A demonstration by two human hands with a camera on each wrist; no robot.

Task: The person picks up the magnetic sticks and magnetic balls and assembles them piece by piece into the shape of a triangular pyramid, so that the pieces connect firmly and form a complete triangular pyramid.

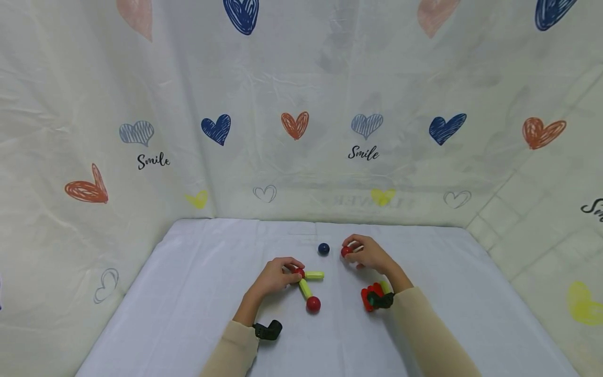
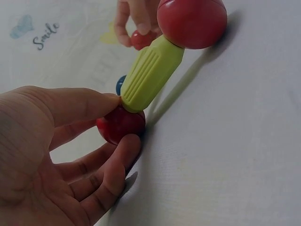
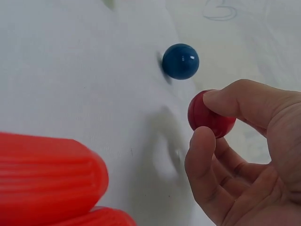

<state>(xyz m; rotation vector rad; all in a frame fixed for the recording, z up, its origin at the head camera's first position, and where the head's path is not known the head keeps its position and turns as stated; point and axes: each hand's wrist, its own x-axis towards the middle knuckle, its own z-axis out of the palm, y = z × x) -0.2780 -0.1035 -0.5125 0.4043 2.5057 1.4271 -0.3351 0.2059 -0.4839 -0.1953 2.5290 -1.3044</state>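
My left hand [image 1: 278, 275] pinches a red ball [image 2: 121, 125] at the corner of a small assembly. From that ball a yellow-green rod [image 1: 314, 275] points right, and a second yellow-green rod [image 2: 153, 73] runs to another red ball [image 1: 313, 305] nearer to me. Farther right, my right hand [image 1: 369, 255] holds a loose red ball [image 3: 211, 114] between thumb and fingers; in the right wrist view a shadow lies on the cloth beside it. A dark blue ball [image 1: 323, 249] lies on the cloth just left of the right hand.
Below my right wrist lie several red rods [image 1: 372, 297] and a yellow-green rod [image 1: 386, 287], partly hidden by the wrist camera. White cloth [image 1: 188, 298] covers the table. Behind it hangs a curtain [image 1: 301, 167] printed with hearts.
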